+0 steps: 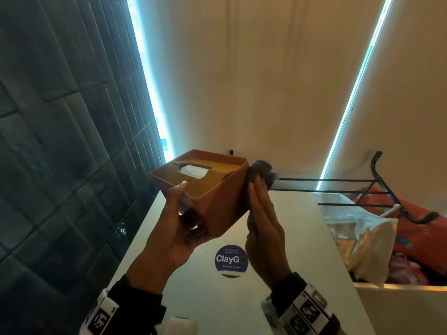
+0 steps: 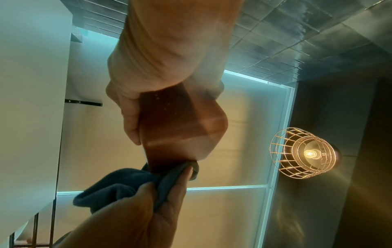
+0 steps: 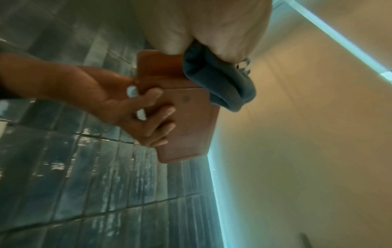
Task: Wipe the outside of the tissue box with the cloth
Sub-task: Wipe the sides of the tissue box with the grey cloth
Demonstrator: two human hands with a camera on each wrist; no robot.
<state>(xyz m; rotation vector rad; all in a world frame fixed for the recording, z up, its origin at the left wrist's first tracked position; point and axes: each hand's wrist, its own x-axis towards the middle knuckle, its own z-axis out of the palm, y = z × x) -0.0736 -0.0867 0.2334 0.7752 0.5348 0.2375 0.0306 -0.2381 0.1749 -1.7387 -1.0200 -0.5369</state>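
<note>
An orange-brown tissue box [image 1: 217,209] with a white tissue [image 1: 194,170] in its top slot is held up above the white table [image 1: 217,298]. My left hand [image 1: 186,206] grips its near left corner, thumb on the rim and fingers curled under the base [image 3: 191,125]. My right hand [image 1: 261,209] presses a dark grey-blue cloth [image 1: 262,170] flat against the box's right side, fingers straight. In the left wrist view my right hand's thumb pinches the cloth [image 2: 118,186] against its fingers [image 2: 184,172], at the edge of the box [image 2: 176,127].
A round purple sticker [image 1: 231,258] lies on the table under the box. A black wire rack [image 1: 377,187] with white and red bags [image 1: 358,233] stands at the right. Dark tiled wall [image 1: 60,141] runs along the left. A caged pendant lamp [image 2: 305,153] hangs overhead.
</note>
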